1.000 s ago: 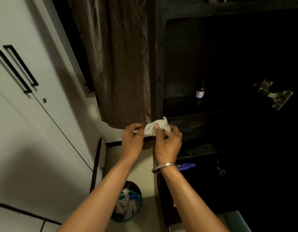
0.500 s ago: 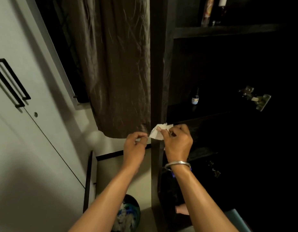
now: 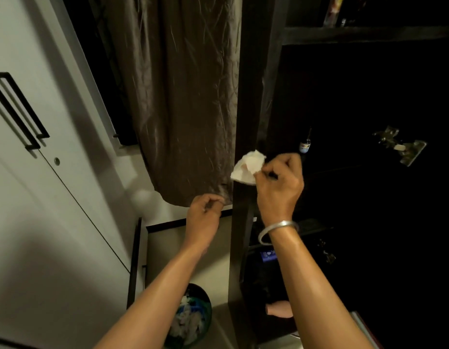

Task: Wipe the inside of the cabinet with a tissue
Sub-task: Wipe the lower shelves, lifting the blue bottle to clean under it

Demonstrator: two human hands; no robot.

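Dark wood fills the whole right half of my view: the open cabinet (image 3: 357, 172), so dim inside that I can barely read its shelf. My right hand (image 3: 278, 187) is raised at the cabinet's left upright, thumb and curled fingers pinching a crumpled white tissue (image 3: 247, 167) that sticks out toward ten o'clock from my knuckles, just in front of the upright and not yet on any inner surface. My left hand (image 3: 205, 217) hangs lower, at about eight o'clock from the right, fingers loosely curled on nothing, just under the hem of the brown curtain (image 3: 183, 109).

What worries me is the small bottle (image 3: 304, 144) standing on the shelf at one o'clock from my right hand, near my knuckles. I judge that a broad sweep in that gloom could knock it over. The metal hinge (image 3: 399, 147) at three o'clock, further off, looks sharp-edged; thin tissue dragged over it would likely snag and tear. My hold is only a pinch on one edge, so hard pressing may pull the wad loose or shred it.
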